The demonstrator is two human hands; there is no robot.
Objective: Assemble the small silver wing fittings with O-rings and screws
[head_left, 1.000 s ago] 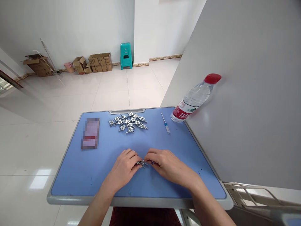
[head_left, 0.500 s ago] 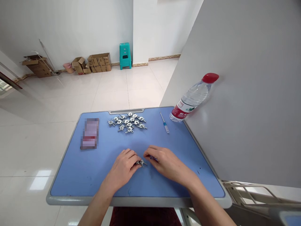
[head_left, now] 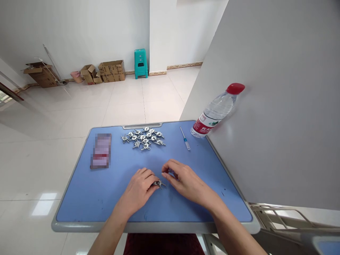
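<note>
My left hand [head_left: 141, 189] rests low over the blue desk top [head_left: 119, 184], thumb and fingers pinching a small silver metal fitting [head_left: 159, 183] with thin prongs. Just right of it, my right hand [head_left: 183, 179] is raised a little, its thumb and index finger pressed together at the tips. Something small and bluish shows partly inside the curled fingers; its kind is hidden. Farther back on the desk lies a loose group of several similar silver fittings [head_left: 143, 137].
A screwdriver [head_left: 185, 139] with a clear and blue handle lies right of the group. Behind it a red-capped water bottle [head_left: 216, 111] stands near the grey panel [head_left: 278, 106]. At left lies a blurred phone [head_left: 101, 151]. Cardboard boxes [head_left: 112, 71] and teal stools [head_left: 140, 63] line the wall.
My right hand has lifted slightly and its fingertips have shifted up. My left hand keeps its pinch on the fitting in the same place.
</note>
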